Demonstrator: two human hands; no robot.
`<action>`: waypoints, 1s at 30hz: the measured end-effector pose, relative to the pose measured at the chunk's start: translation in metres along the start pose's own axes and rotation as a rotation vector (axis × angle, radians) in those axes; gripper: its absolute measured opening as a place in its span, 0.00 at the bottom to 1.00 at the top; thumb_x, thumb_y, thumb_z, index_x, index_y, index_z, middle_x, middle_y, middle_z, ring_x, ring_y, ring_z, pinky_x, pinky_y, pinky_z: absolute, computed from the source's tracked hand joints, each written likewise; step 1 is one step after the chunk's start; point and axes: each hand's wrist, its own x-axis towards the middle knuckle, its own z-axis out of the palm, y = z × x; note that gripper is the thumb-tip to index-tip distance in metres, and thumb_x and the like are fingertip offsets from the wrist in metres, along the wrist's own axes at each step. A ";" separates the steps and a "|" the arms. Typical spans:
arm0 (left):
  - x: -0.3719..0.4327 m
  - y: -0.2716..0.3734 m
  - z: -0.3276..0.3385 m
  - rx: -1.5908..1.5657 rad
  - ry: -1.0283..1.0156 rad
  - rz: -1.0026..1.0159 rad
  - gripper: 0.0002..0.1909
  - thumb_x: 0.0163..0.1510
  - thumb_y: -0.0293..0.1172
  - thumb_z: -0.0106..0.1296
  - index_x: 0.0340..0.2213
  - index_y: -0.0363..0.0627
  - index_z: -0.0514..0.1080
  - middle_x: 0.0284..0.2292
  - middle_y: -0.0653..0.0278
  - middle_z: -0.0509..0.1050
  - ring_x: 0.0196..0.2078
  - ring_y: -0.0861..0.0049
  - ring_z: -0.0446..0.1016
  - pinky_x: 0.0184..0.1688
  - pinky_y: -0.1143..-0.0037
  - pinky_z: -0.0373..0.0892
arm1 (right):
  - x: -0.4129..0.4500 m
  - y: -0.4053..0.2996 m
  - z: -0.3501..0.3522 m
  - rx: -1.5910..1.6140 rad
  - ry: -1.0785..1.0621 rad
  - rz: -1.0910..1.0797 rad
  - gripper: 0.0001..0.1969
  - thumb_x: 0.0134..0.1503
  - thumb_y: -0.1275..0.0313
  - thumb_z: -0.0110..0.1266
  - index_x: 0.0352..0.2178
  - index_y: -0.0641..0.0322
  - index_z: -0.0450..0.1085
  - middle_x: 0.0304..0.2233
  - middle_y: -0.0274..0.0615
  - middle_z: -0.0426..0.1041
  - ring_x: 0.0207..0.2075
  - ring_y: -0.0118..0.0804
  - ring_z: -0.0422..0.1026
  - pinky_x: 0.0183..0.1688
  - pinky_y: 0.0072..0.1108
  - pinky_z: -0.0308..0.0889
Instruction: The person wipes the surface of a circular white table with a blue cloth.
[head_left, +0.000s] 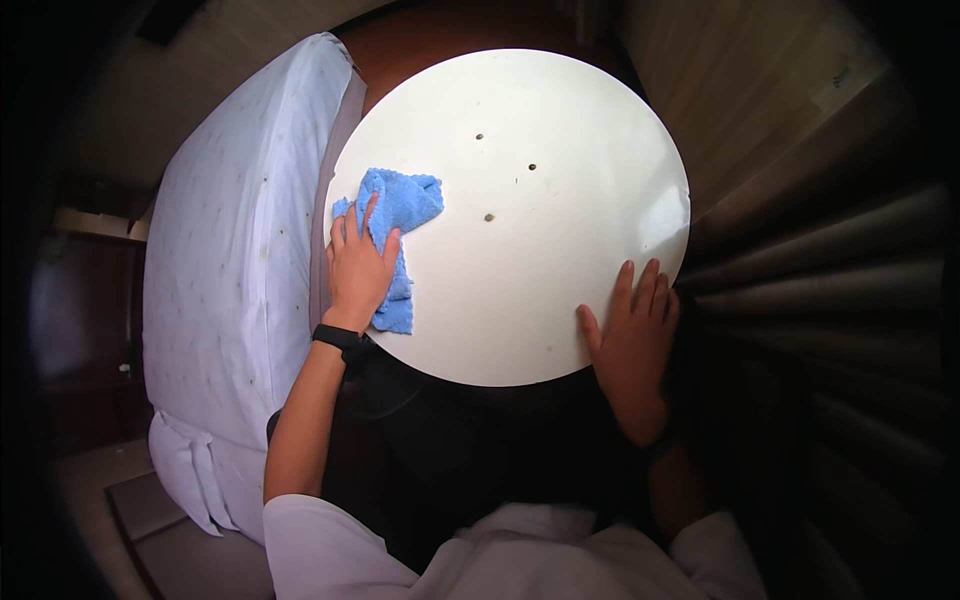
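My left hand (358, 266) lies over a blue microfibre cloth (409, 199) at the left side of a round white tabletop (570, 270). Its fingers press the cloth down, with the thumb along the cloth's right edge. Bunched folds stick out past the fingertips, and a tail of cloth hangs back toward the wrist. On the tabletop's near right edge rests my right hand (634, 337), flat and holding nothing, its fingers a little apart. Dark specks dot the white surface, among them a spot (489, 217) near the middle and another spot (532, 166) farther back.
A bed with a white patterned sheet (217, 247) runs close along the table's left side. Pale curtain folds (810, 285) hang at the right. A reddish-brown floor (420, 45) shows beyond the table. A grey mat or panel (180, 540) lies at the lower left.
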 end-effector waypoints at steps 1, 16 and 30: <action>-0.008 0.007 -0.003 -0.011 0.000 0.023 0.37 0.68 0.48 0.52 0.72 0.52 0.58 0.67 0.49 0.62 0.70 0.44 0.58 0.69 0.49 0.58 | -0.016 -0.006 -0.010 0.012 -0.046 -0.028 0.44 0.63 0.49 0.62 0.67 0.76 0.60 0.70 0.78 0.54 0.68 0.69 0.59 0.70 0.51 0.56; -0.029 0.021 -0.005 0.010 0.015 0.028 0.37 0.67 0.47 0.54 0.73 0.56 0.58 0.67 0.50 0.63 0.70 0.44 0.58 0.69 0.49 0.59 | 0.056 0.026 0.009 0.229 0.039 -0.010 0.39 0.68 0.54 0.58 0.67 0.76 0.59 0.69 0.72 0.58 0.73 0.67 0.55 0.75 0.48 0.50; -0.027 0.020 -0.013 -0.007 0.086 -0.007 0.35 0.68 0.49 0.53 0.72 0.57 0.59 0.68 0.49 0.63 0.71 0.47 0.58 0.69 0.48 0.59 | -0.099 -0.076 -0.073 0.206 -0.179 -0.291 0.42 0.63 0.44 0.60 0.61 0.78 0.67 0.58 0.75 0.71 0.62 0.68 0.69 0.70 0.47 0.60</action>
